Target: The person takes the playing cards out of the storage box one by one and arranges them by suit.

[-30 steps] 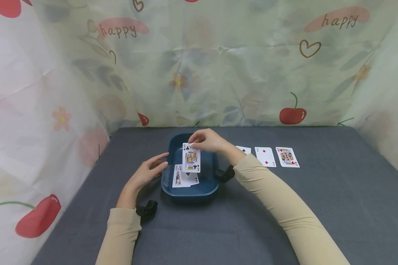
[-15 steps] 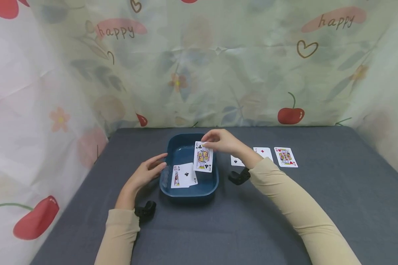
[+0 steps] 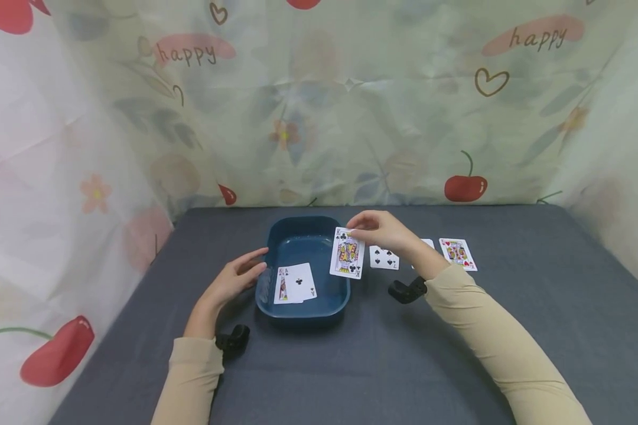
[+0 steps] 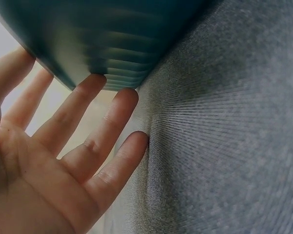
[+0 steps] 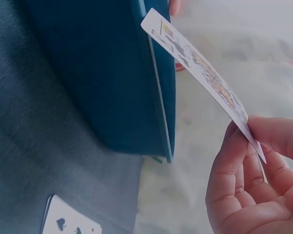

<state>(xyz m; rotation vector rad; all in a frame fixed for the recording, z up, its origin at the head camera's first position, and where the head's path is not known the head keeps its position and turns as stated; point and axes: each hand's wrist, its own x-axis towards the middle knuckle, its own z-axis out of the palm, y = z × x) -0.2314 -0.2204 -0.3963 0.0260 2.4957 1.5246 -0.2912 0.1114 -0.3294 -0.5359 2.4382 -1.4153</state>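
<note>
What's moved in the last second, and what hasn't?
The right hand, pinching the king of clubs, carried it right from above the blue tray to its right rim, uncovering the seven of spades. The left hand stayed at the tray's left wall; tray cards unchanged.

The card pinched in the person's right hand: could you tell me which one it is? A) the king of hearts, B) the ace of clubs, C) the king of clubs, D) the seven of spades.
C: the card pinched at its top edge by the right hand shows a K with a club mark and a court figure, and hangs over the right rim of the blue tray.
</note>
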